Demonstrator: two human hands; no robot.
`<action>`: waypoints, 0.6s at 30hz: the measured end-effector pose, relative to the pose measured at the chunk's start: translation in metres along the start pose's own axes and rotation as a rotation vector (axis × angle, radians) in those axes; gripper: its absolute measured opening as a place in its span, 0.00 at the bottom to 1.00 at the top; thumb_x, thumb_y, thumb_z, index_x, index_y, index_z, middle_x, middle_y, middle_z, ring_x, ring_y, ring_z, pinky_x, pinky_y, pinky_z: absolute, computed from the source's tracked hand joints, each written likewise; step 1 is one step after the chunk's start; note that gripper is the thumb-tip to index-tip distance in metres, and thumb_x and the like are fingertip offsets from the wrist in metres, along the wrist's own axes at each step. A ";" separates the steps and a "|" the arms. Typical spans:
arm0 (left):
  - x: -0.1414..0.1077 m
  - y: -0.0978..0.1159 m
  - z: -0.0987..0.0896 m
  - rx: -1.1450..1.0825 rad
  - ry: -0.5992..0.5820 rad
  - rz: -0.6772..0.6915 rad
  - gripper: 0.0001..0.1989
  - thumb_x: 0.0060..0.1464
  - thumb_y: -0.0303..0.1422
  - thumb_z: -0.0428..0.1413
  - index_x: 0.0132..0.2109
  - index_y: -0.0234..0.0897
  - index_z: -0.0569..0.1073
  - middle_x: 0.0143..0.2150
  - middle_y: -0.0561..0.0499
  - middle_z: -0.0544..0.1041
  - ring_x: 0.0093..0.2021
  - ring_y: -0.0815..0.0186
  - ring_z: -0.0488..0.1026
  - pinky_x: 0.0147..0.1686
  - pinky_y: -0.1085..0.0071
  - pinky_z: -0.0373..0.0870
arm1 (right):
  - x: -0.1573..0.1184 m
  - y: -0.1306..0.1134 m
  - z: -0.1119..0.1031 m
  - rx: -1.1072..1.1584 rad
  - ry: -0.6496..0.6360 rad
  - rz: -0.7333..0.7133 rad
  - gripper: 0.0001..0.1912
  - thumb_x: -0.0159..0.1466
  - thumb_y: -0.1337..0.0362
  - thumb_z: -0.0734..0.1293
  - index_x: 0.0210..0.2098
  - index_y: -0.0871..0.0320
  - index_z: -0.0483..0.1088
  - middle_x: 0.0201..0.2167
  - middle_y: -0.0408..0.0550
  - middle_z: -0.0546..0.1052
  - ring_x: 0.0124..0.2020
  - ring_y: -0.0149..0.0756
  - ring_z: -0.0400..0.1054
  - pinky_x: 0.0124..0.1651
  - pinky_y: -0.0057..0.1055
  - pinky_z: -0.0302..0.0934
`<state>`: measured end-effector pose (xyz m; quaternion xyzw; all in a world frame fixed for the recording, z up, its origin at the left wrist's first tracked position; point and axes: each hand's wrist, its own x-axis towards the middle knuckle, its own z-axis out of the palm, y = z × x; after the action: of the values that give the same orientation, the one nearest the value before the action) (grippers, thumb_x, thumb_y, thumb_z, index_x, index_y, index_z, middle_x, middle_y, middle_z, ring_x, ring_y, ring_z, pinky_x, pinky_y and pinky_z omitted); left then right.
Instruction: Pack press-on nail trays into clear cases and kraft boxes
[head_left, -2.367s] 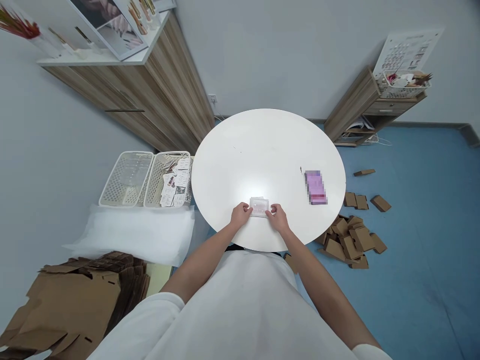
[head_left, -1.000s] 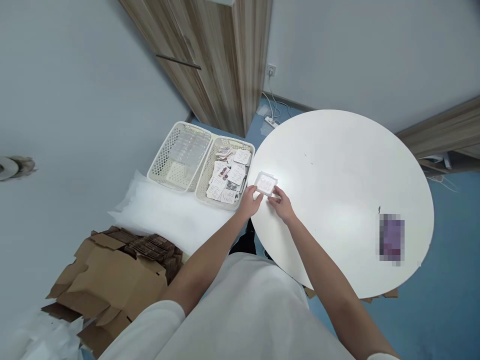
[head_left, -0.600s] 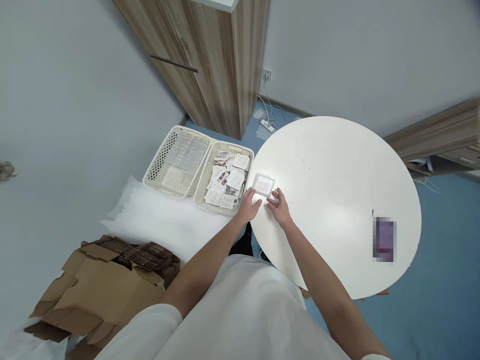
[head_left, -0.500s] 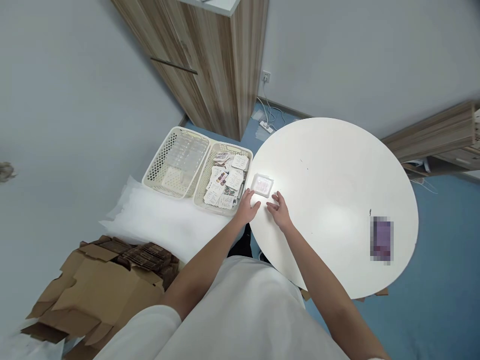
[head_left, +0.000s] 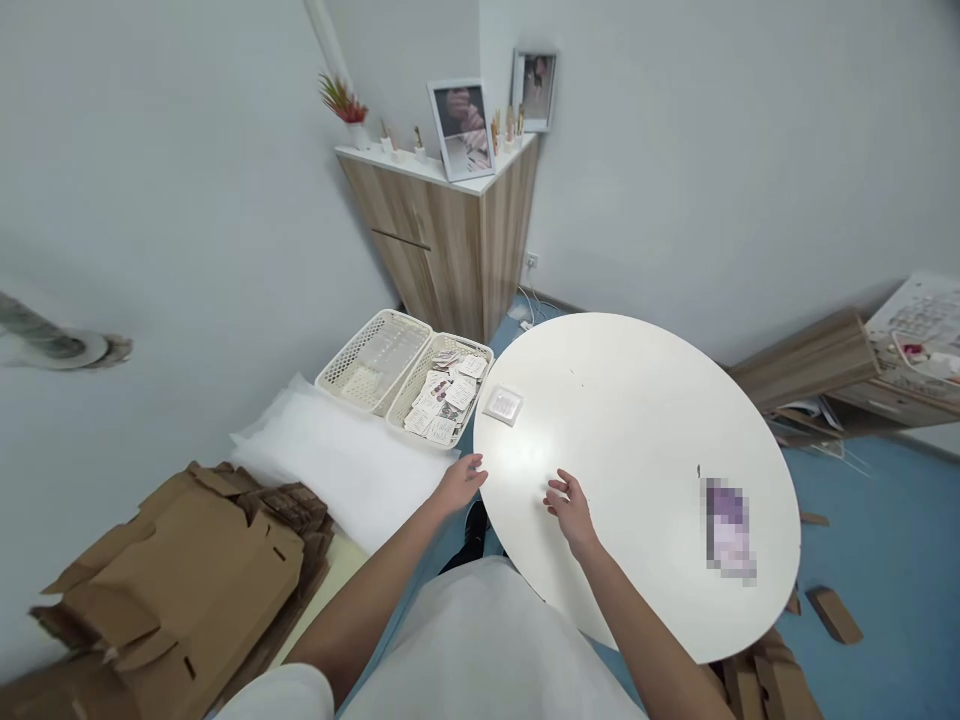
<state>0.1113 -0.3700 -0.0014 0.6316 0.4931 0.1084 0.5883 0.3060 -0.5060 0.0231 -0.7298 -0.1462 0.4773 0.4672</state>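
A small clear plastic case (head_left: pixel 503 405) with a pale insert lies flat on the left part of the round white table (head_left: pixel 637 410). My left hand (head_left: pixel 459 484) hovers by the table's left edge, fingers apart and holding nothing, short of the case. Over the tabletop, to the right of and nearer than the case, is my right hand (head_left: pixel 570 510), its fingers loosely curved and apart with nothing in them. Left of the table stands a white basket of printed cards (head_left: pixel 441 395). Beside that basket, another basket (head_left: pixel 352 350) holds stacked clear plastic cases (head_left: pixel 390 350).
White foam sheets (head_left: pixel 330 450) lie in front of the baskets, and flattened cardboard boxes (head_left: pixel 187 570) are piled at lower left. A blurred purple item (head_left: pixel 727 525) rests on the table's right side. A wooden cabinet (head_left: pixel 442 240) with picture frames stands in the corner.
Both hands have drawn back from the plastic case and moved farther apart. The case stays on the table. My view has tilted up, showing the cabinet top.
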 end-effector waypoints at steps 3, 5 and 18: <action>-0.031 -0.015 0.003 0.030 0.080 -0.038 0.23 0.47 0.39 0.54 0.51 0.34 0.65 0.50 0.42 0.69 0.45 0.60 0.69 0.46 0.65 0.65 | -0.010 0.000 -0.006 0.048 -0.056 -0.022 0.26 0.50 0.58 0.65 0.48 0.52 0.60 0.43 0.46 0.69 0.32 0.32 0.68 0.38 0.34 0.63; -0.052 -0.024 0.006 0.079 0.084 -0.115 0.25 0.46 0.41 0.54 0.51 0.33 0.65 0.50 0.41 0.69 0.45 0.59 0.69 0.44 0.65 0.66 | -0.014 0.002 -0.002 0.113 -0.103 0.012 0.23 0.50 0.58 0.65 0.45 0.52 0.62 0.39 0.45 0.70 0.31 0.32 0.68 0.37 0.33 0.63; -0.166 -0.048 -0.041 0.322 0.460 -0.219 0.19 0.49 0.37 0.50 0.48 0.34 0.66 0.46 0.45 0.72 0.38 0.63 0.73 0.39 0.68 0.66 | -0.055 0.008 0.123 0.121 -0.701 0.128 0.16 0.53 0.49 0.62 0.36 0.51 0.65 0.29 0.43 0.73 0.26 0.33 0.68 0.29 0.32 0.64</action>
<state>-0.0231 -0.4775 0.0435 0.6187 0.6895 0.1050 0.3616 0.1746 -0.4796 0.0343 -0.5006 -0.2229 0.7345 0.4002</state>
